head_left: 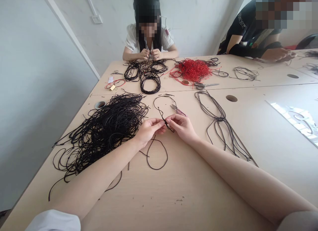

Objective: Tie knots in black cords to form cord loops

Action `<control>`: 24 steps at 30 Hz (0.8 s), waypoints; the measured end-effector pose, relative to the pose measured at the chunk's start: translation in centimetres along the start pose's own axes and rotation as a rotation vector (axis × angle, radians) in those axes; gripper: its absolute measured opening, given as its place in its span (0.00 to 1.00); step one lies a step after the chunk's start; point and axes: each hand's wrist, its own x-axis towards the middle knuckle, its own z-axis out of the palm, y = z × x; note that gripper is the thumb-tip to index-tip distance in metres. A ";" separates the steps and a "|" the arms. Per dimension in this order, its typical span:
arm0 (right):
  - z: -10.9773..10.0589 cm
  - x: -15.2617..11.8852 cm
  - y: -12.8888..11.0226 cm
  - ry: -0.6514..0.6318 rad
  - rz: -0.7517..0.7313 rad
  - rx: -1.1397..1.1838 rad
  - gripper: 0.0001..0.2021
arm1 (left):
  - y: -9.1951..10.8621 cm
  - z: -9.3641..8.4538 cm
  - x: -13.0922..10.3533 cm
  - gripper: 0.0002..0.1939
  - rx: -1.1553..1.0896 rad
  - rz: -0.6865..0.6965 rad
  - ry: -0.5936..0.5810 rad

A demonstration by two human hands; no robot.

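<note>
Slantwise in hands (149, 129) (183, 126), black cord (162, 115), loop (154, 103) forward

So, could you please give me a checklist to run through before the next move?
1. Left bare-hand grip on the thin black cord: ok, pinched.
2. Right bare-hand grip on the same cord: ok, close beside the left.
3. Cord tightness between the grips: cannot tell, partly hidden.
4. Metal scissors with pinkish handles nearby: ok, just beyond the right grip.
5. Tangled black cord pile clear of the left forearm: not ok, strands seem to pass beneath.
</note>
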 end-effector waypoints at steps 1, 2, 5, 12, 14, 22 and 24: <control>0.0 0.0 0.1 0.012 -0.012 -0.020 0.11 | 0.0 0.0 0.0 0.14 0.009 0.001 -0.004; 0.1 0.0 0.2 0.027 -0.028 -0.042 0.11 | 0.0 0.0 0.0 0.14 0.014 0.002 -0.010; 0.3 -0.1 0.4 0.075 -0.080 -0.129 0.09 | 0.0 -0.1 0.0 0.13 0.005 0.002 -0.030; 0.6 -0.4 -0.1 0.112 -0.228 -0.293 0.05 | 0.4 -0.5 0.0 0.11 -0.052 -0.039 -0.085; 0.7 -0.5 -0.2 0.130 -0.260 -0.349 0.05 | 0.4 -0.6 0.1 0.11 -0.072 -0.048 -0.093; 0.7 -0.6 -0.3 0.149 -0.236 -0.373 0.07 | 0.0 -0.3 0.0 0.11 -0.083 -0.015 0.032; 0.7 -0.6 -0.3 0.132 -0.177 -0.336 0.09 | -0.2 -0.1 0.0 0.11 -0.062 0.020 0.077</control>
